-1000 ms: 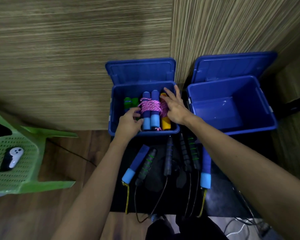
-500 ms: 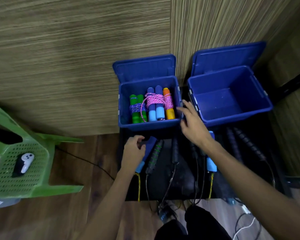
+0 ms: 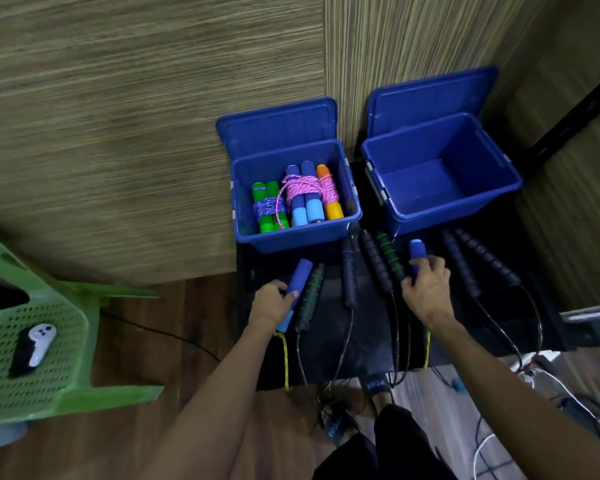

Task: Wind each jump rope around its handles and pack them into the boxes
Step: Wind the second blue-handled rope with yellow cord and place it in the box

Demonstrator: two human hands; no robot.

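Note:
Two open blue boxes stand against the wall. The left box [image 3: 352, 188] holds three wound jump ropes: green handles [image 3: 265, 202], blue handles bound in pink rope [image 3: 303, 199], orange and yellow handles [image 3: 329, 197]. The right box [image 3: 499, 174] holds nothing. On the black mat [image 3: 371, 341] lie several unwound ropes. My left hand [image 3: 269, 304] grips one blue foam handle [image 3: 299, 275] of the yellow rope [image 3: 285, 362]. My right hand [image 3: 426, 289] closes on its other blue handle [image 3: 417, 252].
Black foam handles with green rings [image 3: 310, 296] and blue rings [image 3: 349, 275] lie between my hands; more black handles [image 3: 478, 261] lie right of my right hand. A green plastic chair [image 3: 49, 341] with a controller [image 3: 35, 344] stands left. Cables [image 3: 568, 393] trail at bottom right.
Both hands have left the left box and come down to the mat. Each has taken hold of a blue handle of the yellow rope.

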